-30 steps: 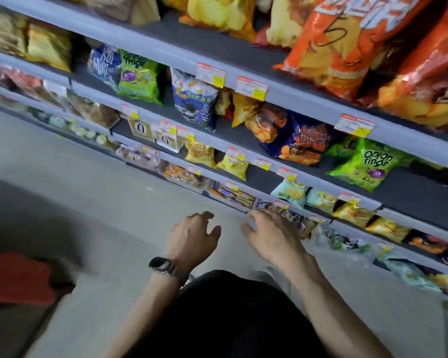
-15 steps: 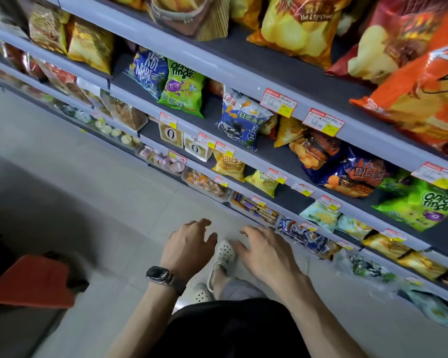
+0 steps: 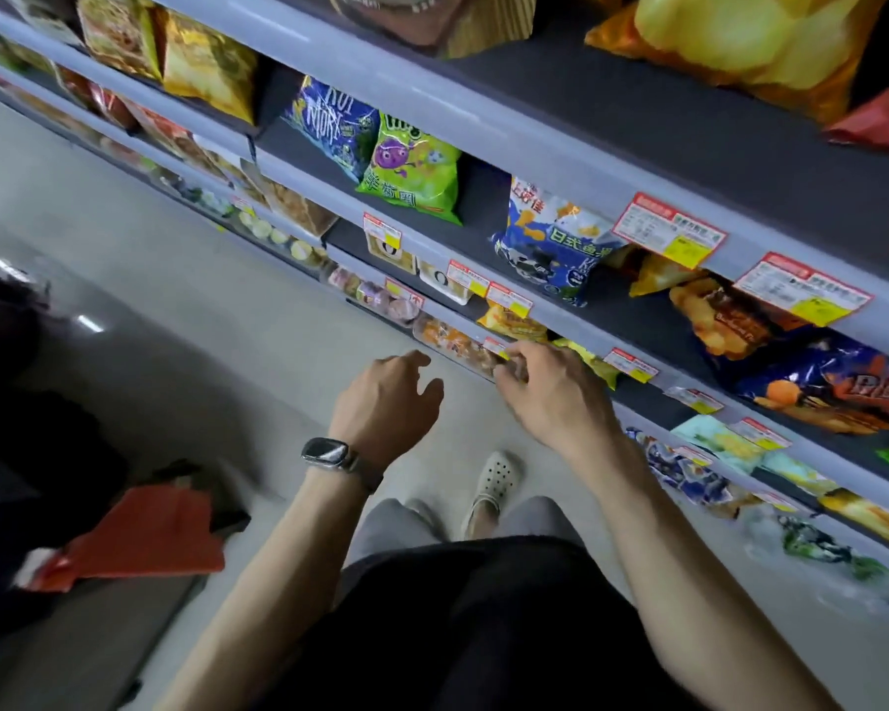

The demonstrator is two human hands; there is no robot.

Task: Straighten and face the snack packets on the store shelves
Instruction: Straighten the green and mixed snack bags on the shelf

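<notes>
Snack packets fill several grey shelves running from upper left to lower right. A blue packet and a green onion-ring packet lean at the back of a middle shelf. Further right stands a blue-and-white fish-snack packet. My left hand, with a watch on its wrist, hovers over the floor with loosely curled fingers and holds nothing. My right hand hangs in front of a low shelf edge near a small yellow packet, fingers curled and empty, touching nothing that I can make out.
Orange-and-blue packets lie on the shelf to the right. Clear tubs of sweets sit on the lowest shelves. A dark bench with a red bag stands at the left. My white shoe is on the grey floor.
The view has swung left along the shelves and closer to them. Both hands have risen from near the bottom shelf toward a higher shelf edge, still holding nothing.
</notes>
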